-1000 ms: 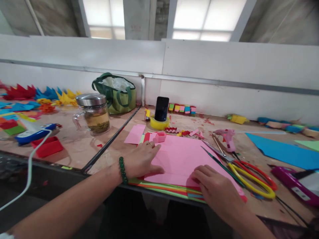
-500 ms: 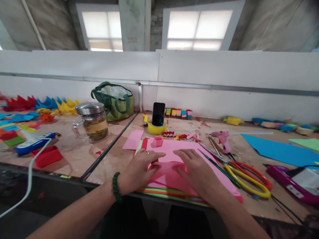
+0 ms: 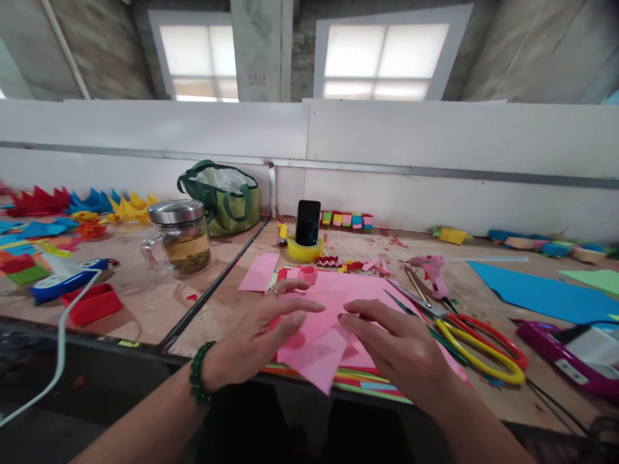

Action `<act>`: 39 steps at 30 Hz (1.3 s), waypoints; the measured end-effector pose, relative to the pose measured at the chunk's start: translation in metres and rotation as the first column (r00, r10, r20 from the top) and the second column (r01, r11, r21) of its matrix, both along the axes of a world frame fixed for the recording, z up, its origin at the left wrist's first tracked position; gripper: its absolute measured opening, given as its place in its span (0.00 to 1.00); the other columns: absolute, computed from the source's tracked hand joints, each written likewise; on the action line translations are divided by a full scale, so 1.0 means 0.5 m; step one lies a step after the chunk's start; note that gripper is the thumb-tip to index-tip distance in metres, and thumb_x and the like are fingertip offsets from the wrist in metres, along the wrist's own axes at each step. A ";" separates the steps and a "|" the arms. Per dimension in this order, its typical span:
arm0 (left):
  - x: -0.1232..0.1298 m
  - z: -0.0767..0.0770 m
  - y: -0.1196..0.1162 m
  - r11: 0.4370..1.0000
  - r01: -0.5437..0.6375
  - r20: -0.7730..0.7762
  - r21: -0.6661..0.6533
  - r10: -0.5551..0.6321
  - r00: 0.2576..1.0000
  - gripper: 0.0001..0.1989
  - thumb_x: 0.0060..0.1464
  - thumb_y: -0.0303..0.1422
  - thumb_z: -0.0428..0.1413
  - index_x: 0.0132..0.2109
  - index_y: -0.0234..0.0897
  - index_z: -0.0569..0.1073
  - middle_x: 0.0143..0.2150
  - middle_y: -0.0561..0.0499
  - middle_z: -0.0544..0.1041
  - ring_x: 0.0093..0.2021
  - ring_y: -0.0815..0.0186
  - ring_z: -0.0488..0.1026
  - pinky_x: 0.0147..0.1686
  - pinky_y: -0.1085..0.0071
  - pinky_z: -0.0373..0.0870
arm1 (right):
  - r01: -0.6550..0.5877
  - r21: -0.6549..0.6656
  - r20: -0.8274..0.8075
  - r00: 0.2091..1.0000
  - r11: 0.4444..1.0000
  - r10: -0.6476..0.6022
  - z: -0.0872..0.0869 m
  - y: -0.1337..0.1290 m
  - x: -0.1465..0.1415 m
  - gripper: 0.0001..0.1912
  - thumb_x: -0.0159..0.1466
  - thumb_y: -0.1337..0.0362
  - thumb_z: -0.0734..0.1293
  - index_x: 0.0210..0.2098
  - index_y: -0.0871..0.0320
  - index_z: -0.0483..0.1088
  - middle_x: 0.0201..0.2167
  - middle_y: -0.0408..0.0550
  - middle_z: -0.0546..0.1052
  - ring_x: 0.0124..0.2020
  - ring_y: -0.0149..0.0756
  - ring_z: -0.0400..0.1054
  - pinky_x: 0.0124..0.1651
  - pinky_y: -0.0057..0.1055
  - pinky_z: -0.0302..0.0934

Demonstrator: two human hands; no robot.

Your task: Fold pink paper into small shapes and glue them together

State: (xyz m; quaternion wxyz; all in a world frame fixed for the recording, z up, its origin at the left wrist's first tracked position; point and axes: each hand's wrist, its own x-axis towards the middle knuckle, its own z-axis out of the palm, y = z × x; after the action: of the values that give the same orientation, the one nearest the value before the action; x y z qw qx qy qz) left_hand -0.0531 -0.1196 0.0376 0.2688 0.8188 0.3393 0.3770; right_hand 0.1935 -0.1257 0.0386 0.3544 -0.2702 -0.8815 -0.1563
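Head view: pink sheet (image 3: 312, 357) aslant, corner nearward

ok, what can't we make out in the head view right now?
All head view:
- Pink sheet: whether the right hand pinches it; the hand itself hides the contact.
- Green bag: contents, hidden by its wall and the pale plastic inside.
- Purple device: cut off by the right edge.
- Pillar lettering: too small, blurred.

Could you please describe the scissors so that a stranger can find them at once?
On the table, find the large pink sheet. Just right of the right hand lie the scissors, blades pointing away. Unlike the slim green tool and pink glue gun nearby, they have two large loops, one yellow, one red.
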 end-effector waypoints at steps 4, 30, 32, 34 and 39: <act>-0.015 -0.018 0.021 0.996 -0.074 -0.020 -0.041 0.074 0.997 0.13 0.61 0.31 0.50 0.48 0.39 0.77 0.54 0.44 0.72 0.60 0.58 0.65 0.54 0.60 0.71 | -0.056 -0.108 -0.196 0.980 0.993 0.034 -0.012 -0.012 0.009 0.12 0.62 0.74 0.62 0.42 0.55 0.71 0.41 0.51 0.78 0.42 0.34 0.74 0.41 0.27 0.69; 0.023 -0.062 0.012 0.985 -0.144 -0.283 -0.094 0.112 0.953 0.13 0.62 0.36 0.45 0.30 0.37 0.62 0.25 0.56 0.67 0.26 0.70 0.63 0.26 0.74 0.58 | 0.119 -0.641 -0.117 0.961 0.758 -0.249 -0.091 -0.031 0.100 0.11 0.67 0.60 0.60 0.36 0.55 0.74 0.35 0.49 0.80 0.36 0.38 0.74 0.37 0.30 0.69; 0.028 -0.059 0.018 0.970 -0.204 -0.277 -0.134 0.161 0.947 0.13 0.62 0.37 0.46 0.30 0.37 0.62 0.25 0.56 0.67 0.26 0.70 0.62 0.26 0.74 0.56 | 0.190 -0.736 -0.129 0.903 0.650 -0.410 -0.086 -0.029 0.093 0.12 0.65 0.55 0.62 0.36 0.56 0.73 0.29 0.46 0.78 0.29 0.37 0.72 0.31 0.30 0.67; 0.035 -0.056 0.025 0.957 -0.250 -0.298 -0.149 0.197 0.934 0.12 0.61 0.37 0.47 0.30 0.37 0.62 0.25 0.56 0.66 0.26 0.70 0.61 0.26 0.73 0.54 | 0.216 -0.806 -0.121 0.851 0.551 -0.511 -0.077 -0.024 0.083 0.18 0.63 0.52 0.62 0.45 0.57 0.70 0.25 0.43 0.76 0.26 0.37 0.70 0.27 0.29 0.64; 0.059 -0.051 0.043 0.952 -0.284 -0.389 -0.111 0.221 0.894 0.11 0.59 0.35 0.47 0.29 0.37 0.60 0.24 0.56 0.64 0.25 0.69 0.59 0.26 0.72 0.52 | 0.455 -0.763 0.050 0.750 0.460 -0.659 -0.052 -0.003 0.062 0.34 0.60 0.44 0.61 0.58 0.59 0.62 0.16 0.37 0.66 0.20 0.37 0.64 0.24 0.31 0.56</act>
State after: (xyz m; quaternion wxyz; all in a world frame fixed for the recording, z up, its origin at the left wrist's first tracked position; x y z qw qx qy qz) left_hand -0.0238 -0.0982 0.0119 0.2150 0.7989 0.5180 0.2173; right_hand 0.2248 -0.1271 0.0125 0.2515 -0.6812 -0.6732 0.1396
